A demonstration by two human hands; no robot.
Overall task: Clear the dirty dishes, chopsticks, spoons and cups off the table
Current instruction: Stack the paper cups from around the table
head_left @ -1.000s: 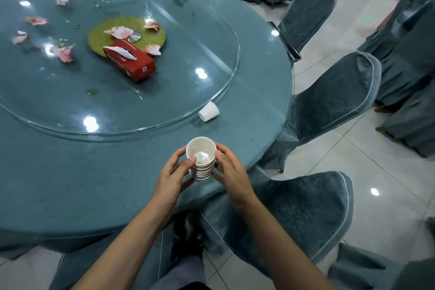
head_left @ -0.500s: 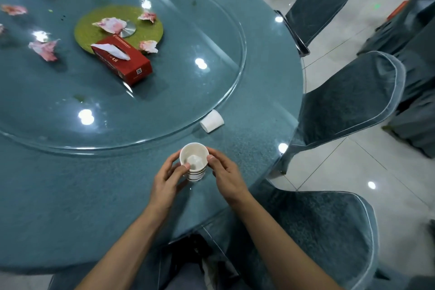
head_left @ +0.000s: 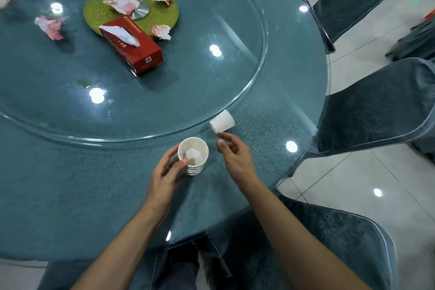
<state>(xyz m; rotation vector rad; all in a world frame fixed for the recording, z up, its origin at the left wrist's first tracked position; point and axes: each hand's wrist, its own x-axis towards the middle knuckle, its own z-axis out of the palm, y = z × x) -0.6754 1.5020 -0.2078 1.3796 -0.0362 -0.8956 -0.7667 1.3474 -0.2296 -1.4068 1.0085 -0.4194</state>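
Pink-stained crumpled napkins (head_left: 50, 27) lie well up-left of the left hand (head_left: 167, 169), on the glass turntable (head_left: 259, 59). Red tissue box (head_left: 141, 54) sits well ahead of that hand, with one white tissue poking out of its slot and its back end on a green round mat (head_left: 101, 14). More napkins on the mat.

Left hand grips the stack of paper cups (head_left: 193, 156), thumb on the near rim and fingers curled round the far side. The stack is upright on the teal table (head_left: 70, 183), with striped rims of nested cups showing at its lower part. Something small and whitish lies in the top cup; can't tell what.

Right hand (head_left: 235, 155) is just right of the stack, not touching it. It holds nothing, fingers loosely spread, forefinger and thumb pointing ahead. Just beyond those fingertips, apart from them, a white cup (head_left: 222, 121) lies on its side against the turntable edge; its inside is not visible.

Teal-covered chairs (head_left: 376, 106) stand right of the right hand.
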